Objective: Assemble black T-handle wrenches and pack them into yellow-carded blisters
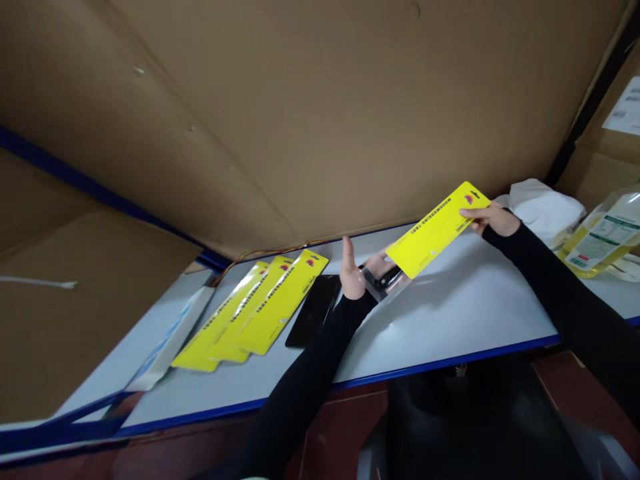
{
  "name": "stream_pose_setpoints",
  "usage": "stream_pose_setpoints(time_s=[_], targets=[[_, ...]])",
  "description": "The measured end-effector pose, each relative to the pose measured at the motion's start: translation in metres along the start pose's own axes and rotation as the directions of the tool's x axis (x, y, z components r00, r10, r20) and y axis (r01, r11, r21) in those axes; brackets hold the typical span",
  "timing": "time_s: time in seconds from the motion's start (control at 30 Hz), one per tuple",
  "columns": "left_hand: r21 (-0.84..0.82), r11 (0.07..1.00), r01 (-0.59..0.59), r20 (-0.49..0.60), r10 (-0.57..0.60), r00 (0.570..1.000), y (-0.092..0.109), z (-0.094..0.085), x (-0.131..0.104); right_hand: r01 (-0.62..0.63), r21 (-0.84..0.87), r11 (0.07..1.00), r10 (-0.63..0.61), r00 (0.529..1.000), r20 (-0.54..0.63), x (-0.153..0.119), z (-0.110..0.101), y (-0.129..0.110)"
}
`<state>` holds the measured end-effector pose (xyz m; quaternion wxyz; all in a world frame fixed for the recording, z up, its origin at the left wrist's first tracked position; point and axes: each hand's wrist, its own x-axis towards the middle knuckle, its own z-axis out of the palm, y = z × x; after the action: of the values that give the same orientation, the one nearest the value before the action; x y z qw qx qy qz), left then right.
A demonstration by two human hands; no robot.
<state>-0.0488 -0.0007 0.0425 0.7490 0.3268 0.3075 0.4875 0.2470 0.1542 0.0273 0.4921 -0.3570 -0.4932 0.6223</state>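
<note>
Seemingly midway: gripping yellow card in right hand, supporting clear package on open left hand, with three cards left of centre.

Yellow with dark lettering are the raised card and three cards toward the left end of the white table, its front edge blue, the sleeves black, the cardboard wall brown.
</note>
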Motion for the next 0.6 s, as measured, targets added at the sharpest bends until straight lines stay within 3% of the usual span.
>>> stream_pose_setpoints(time_s=[0.13, 0.33, 0.47, 0.6], targets=[[-0.048, 0.975, -0.215, -0.028, 0.214, 0.976, -0.002, -0.006, -0.006, -0.051, -0.070, 0.996, 0.058, 0.994, 0.094, -0.017, -0.002, -0.016], [-0.034, 0.992, -0.122, -0.056, 0.120, 0.991, -0.010, -0.020, 0.002, -0.152, -0.280, 0.948, 0.211, 0.958, 0.192, -0.028, -0.002, -0.005], [-0.035, 0.997, -0.072, -0.024, 0.071, 0.997, -0.007, -0.030, 0.016, -0.183, -0.185, 0.966, 0.216, 0.960, 0.178, -0.029, -0.001, -0.002], [0.034, 0.979, -0.200, -0.063, 0.202, 0.977, -0.001, -0.032, 0.023, -0.105, -0.176, 0.979, 0.124, 0.987, 0.102, -0.032, 0.003, -0.010]])
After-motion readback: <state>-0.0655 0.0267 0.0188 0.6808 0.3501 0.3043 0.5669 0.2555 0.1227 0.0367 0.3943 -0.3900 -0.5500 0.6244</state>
